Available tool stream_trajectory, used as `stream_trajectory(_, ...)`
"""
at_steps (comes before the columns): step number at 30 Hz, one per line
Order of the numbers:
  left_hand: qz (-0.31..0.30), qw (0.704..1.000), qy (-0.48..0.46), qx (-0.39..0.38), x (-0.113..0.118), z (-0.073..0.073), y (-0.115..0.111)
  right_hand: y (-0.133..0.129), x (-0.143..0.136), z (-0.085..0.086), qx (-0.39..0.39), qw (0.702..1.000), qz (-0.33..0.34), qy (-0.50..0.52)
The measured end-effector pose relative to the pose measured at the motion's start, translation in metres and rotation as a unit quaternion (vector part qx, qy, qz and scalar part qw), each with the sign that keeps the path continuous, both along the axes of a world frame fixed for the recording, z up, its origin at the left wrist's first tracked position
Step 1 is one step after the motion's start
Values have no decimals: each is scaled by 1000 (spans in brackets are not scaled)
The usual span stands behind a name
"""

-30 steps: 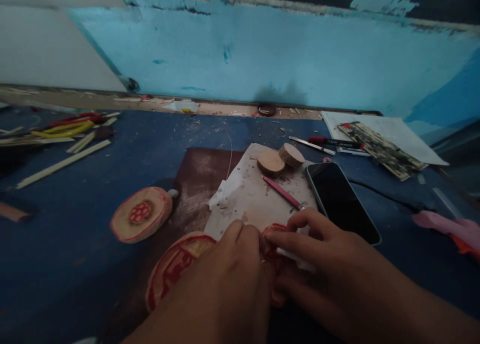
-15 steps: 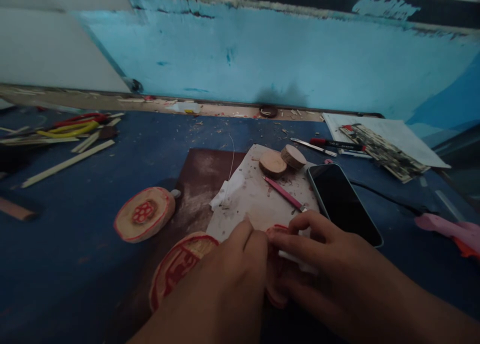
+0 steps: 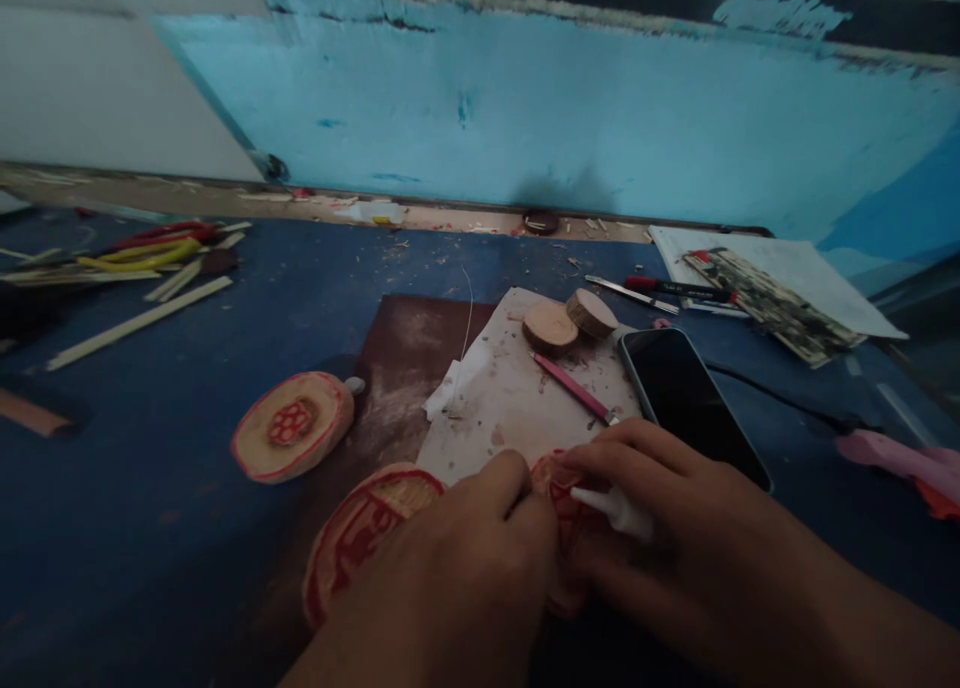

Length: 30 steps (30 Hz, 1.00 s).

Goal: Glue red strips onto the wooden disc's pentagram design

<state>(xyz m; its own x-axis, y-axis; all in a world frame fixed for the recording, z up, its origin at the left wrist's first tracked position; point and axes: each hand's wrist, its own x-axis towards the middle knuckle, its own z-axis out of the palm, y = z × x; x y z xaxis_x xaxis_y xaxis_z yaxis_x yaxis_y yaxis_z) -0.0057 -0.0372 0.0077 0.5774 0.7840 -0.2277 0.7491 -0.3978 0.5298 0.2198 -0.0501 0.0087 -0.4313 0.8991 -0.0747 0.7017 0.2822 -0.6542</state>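
Note:
Near the bottom centre, my left hand [image 3: 480, 548] has its fingers bent in against the left side of a round piece with red lines [image 3: 559, 483]; what its fingertips grip is hidden. My right hand [image 3: 675, 528] is closed around a small white nozzle-tipped tube [image 3: 619, 511], whose tip points left over the red-lined piece. A larger wooden disc with a red pattern [image 3: 356, 528] lies partly under my left forearm. Farther left rests an oval wooden piece with a red flower design [image 3: 292, 426].
Beyond my hands, a pale sheet [image 3: 480, 433] bears two small wood slices [image 3: 550, 326] and pink tweezers [image 3: 574, 388]. A phone [image 3: 690, 398] lies to the right. Pliers [image 3: 142, 253] and wooden strips [image 3: 142, 323] are at the left, a marker [image 3: 679, 289] behind the phone.
The white tube's nozzle has come into clear view in my right hand, over the red-lined piece. My left hand has shifted slightly right, its fingers more curled.

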Motion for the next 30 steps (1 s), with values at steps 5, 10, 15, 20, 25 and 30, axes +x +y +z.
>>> stream_trajectory(5, -4, 997, 24, -69, 3, 3, 7, 2, 1, 6, 14, 1000, -6, -3)
stream_trajectory(10, 25, 999, 9, -22, 1, -2, -1, -1, -2, 0, -21, 1000, -12, 10)
stream_trajectory(15, 9, 1000, 11, -12, 1, -7, 3, -3, -7, -2, -55, 998, -41, -2)
stream_trajectory(20, -1, 999, -6, -33, 3, -8, 8, -2, -11, -2, -62, 997, -47, -11)
stream_trajectory(25, 29, 999, -28, -4, 4, -10, 1, -3, -10, -3, -75, 996, -40, -8)
stream_trajectory(30, 22, 998, -53, -8, 2, -12, -2, -5, -8, -2, -58, 998, -35, -6)
